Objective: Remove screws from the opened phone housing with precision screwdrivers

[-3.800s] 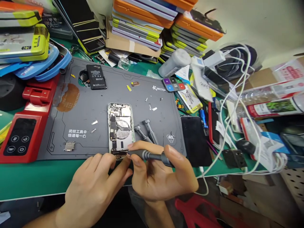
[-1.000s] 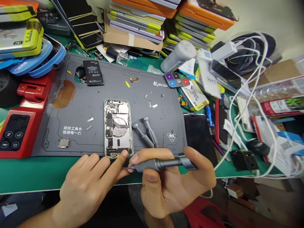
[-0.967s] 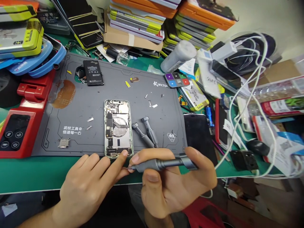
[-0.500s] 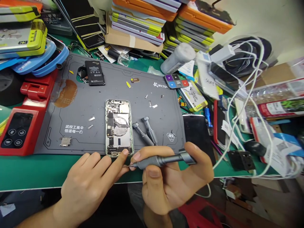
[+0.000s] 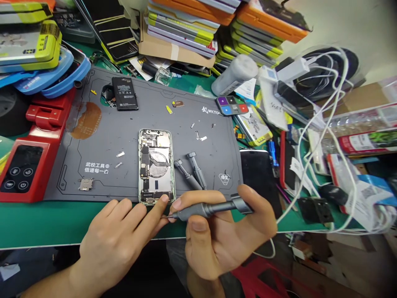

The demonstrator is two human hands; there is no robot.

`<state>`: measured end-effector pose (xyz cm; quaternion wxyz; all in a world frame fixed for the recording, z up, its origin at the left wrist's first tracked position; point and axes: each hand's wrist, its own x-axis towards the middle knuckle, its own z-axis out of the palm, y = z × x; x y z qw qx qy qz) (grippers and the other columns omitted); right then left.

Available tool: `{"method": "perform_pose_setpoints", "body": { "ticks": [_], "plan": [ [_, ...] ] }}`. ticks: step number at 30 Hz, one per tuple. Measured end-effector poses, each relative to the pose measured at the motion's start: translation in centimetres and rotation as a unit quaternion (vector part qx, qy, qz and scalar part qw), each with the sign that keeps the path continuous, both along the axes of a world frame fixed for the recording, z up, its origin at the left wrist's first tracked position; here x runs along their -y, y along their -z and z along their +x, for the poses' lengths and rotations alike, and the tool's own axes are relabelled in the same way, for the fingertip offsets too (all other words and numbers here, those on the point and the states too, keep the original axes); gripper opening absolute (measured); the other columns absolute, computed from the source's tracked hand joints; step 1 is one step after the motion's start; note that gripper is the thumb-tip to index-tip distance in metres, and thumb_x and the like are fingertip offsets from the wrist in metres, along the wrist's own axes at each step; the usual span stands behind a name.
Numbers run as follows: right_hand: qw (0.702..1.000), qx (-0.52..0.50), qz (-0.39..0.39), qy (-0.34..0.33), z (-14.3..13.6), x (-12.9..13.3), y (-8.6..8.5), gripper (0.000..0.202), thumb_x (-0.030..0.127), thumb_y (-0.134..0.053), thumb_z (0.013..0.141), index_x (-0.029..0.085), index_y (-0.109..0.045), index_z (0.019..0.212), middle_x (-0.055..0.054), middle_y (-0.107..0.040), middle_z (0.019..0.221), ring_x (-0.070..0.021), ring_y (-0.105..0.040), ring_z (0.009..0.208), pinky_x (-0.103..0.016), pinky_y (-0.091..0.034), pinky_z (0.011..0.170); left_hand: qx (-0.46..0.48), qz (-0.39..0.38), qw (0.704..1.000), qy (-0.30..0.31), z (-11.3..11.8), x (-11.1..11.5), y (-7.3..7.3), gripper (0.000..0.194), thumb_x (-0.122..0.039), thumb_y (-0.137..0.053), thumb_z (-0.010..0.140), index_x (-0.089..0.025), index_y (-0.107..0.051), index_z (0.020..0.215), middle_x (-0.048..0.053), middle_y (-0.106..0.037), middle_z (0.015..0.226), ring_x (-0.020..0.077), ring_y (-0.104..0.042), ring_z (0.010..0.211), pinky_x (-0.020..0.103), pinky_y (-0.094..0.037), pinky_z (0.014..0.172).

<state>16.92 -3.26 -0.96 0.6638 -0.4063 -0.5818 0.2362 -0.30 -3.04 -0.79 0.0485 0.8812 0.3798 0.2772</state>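
Note:
My left hand (image 5: 119, 231) is at the lower end of an opened phone (image 5: 161, 182), whose inner parts show. Its index fingertip presses on the bottom right corner, the thumb lies just below, and the other fingers are curled. A grey precision screwdriver (image 5: 214, 209) is held in my right hand (image 5: 217, 244), index fingertip against its cap end and thumb along the shaft. The thin bit points left, close to my left thumb; what it touches is hidden. Two more grey screwdrivers (image 5: 197, 171) lie right of the phone.
A grey work mat (image 5: 102, 136) carries a black battery (image 5: 124, 94), a SIM tray reader (image 5: 86, 184) and small metal brackets (image 5: 120, 154). A red device (image 5: 37, 165) stands left. Stacked cases (image 5: 182, 29) line the back; white cables (image 5: 325, 120) and a dark phone (image 5: 259, 169) are right.
The camera view has shifted very slightly. My hands, the screwdriver and the phone keep almost the same positions relative to one another.

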Motion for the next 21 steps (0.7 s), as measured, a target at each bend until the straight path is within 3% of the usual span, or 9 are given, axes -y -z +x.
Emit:
{"method": "perform_pose_setpoints", "body": {
  "ticks": [5, 16, 21],
  "plan": [
    [1.000, -0.005, -0.001, -0.021, 0.11, 0.38, 0.25, 0.062, 0.001, -0.058, 0.100, 0.023, -0.044, 0.157, -0.003, -0.077, 0.108, -0.0142, -0.077, 0.083, -0.028, -0.071, 0.067, 0.005, 0.003, 1.000, -0.004, 0.04, -0.07, -0.08, 0.020, -0.016, -0.062, 0.111, -0.011, -0.071, 0.128, -0.004, -0.055, 0.071, 0.0191, -0.041, 0.069, 0.039, -0.029, 0.066],
    [1.000, -0.001, -0.015, 0.010, 0.25, 0.34, 0.12, 0.060, 0.004, -0.059, 0.101, 0.027, -0.047, 0.156, -0.003, -0.078, 0.105, -0.0138, -0.068, 0.064, -0.033, -0.071, 0.062, 0.001, 0.006, 1.000, 0.000, -0.08, 0.00, 0.09, 0.025, -0.015, -0.063, 0.110, -0.011, -0.071, 0.133, -0.004, -0.052, 0.070, 0.0192, -0.040, 0.070, 0.039, -0.029, 0.066],
    [1.000, -0.009, -0.007, 0.014, -0.11, 0.09, 0.01, 0.058, 0.003, -0.056, 0.102, 0.026, -0.048, 0.155, -0.004, -0.076, 0.100, -0.0153, -0.072, 0.068, -0.030, -0.069, 0.057, -0.016, 0.012, 1.000, 0.007, -0.11, -0.10, 0.04, 0.027, -0.015, -0.064, 0.110, -0.008, -0.070, 0.135, -0.004, -0.051, 0.070, 0.0199, -0.040, 0.070, 0.040, -0.029, 0.067]
  ]
}}
